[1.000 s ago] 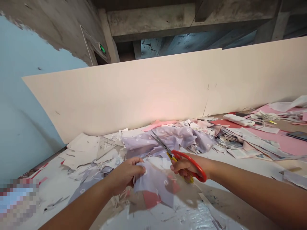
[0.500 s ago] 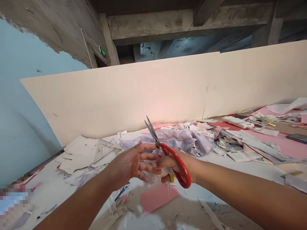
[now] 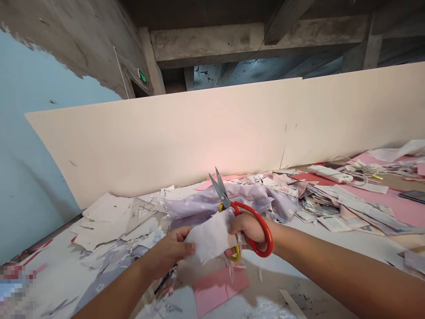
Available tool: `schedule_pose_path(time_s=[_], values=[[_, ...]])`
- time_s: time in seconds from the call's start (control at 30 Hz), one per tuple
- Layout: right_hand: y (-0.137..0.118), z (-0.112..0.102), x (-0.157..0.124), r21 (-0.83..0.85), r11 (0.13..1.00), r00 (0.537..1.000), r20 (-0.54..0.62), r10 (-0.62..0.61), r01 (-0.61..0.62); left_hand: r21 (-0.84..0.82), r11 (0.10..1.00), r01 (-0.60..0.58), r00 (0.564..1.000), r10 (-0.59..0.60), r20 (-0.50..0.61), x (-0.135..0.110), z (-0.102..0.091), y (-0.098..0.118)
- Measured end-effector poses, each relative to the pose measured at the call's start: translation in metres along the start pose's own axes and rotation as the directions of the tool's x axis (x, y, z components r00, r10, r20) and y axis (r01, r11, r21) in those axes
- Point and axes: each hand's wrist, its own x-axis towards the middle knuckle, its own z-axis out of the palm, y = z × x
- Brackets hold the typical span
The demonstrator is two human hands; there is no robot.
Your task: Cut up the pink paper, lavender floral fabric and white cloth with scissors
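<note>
A pale piece of fabric (image 3: pixel 210 237) is stretched between my hands, above the table. My left hand (image 3: pixel 174 248) pinches its left edge between thumb and fingers. In my right hand (image 3: pixel 250 228) are scissors (image 3: pixel 245 212) with one red and one yellow handle, their blades apart and pointing up and away. The right thumb and fingertips also touch the right edge of the fabric. Below lies a pink rectangular piece (image 3: pixel 219 288). Behind the blades is a crumpled lilac cloth with white flowers (image 3: pixel 189 206).
White paper-like sheets (image 3: pixel 104 217) and a clear set square (image 3: pixel 142 212) lie at left. To the right are fabric strips (image 3: pixel 352 204), a white power strip (image 3: pixel 330 173) with cables, and a phone (image 3: pixel 413 196). A tall cream board (image 3: pixel 186 137) stands along the back.
My left hand has closed on the pale fabric, which now spreads out between both hands. The scissors have shifted slightly right, and their blades are wider apart.
</note>
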Motion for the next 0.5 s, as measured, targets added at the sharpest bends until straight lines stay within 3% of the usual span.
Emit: schedule_pose_path(time_s=[0.17,0.37,0.5], values=[[-0.002,-0.024,0.012,0.08,0.996,0.999,-0.021,0.048,-0.047,-0.101,0.995,0.005,0.988,-0.02,-0.151,-0.001,-0.021,0.0],[-0.001,-0.043,0.019,0.123,0.989,0.991,0.115,0.068,-0.082,-0.153,0.988,0.008,0.985,-0.034,-0.169,-0.002,-0.026,-0.004],[0.005,-0.044,0.022,0.09,0.99,0.993,0.056,0.1,-0.105,-0.16,0.987,0.012,0.984,-0.04,-0.171,-0.004,-0.023,-0.005]])
